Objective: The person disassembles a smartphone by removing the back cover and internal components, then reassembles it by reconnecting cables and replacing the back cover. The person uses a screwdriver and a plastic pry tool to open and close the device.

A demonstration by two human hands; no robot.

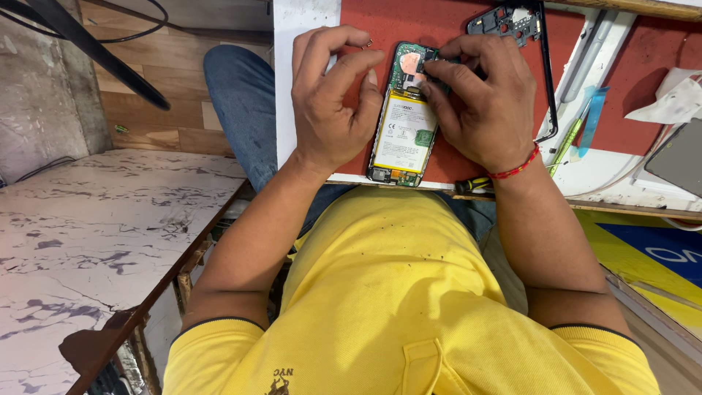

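The left hand (330, 99) rests curled on the left edge of the opened phone (404, 124), fingers bent, gripping its side; the phone lies back-up on the red mat (439, 29), its yellow battery showing; the right hand (482, 102) presses pinched fingertips (431, 69) onto the phone's top; right of the phone lie a black frame (545, 73) and a screwdriver (472, 184).
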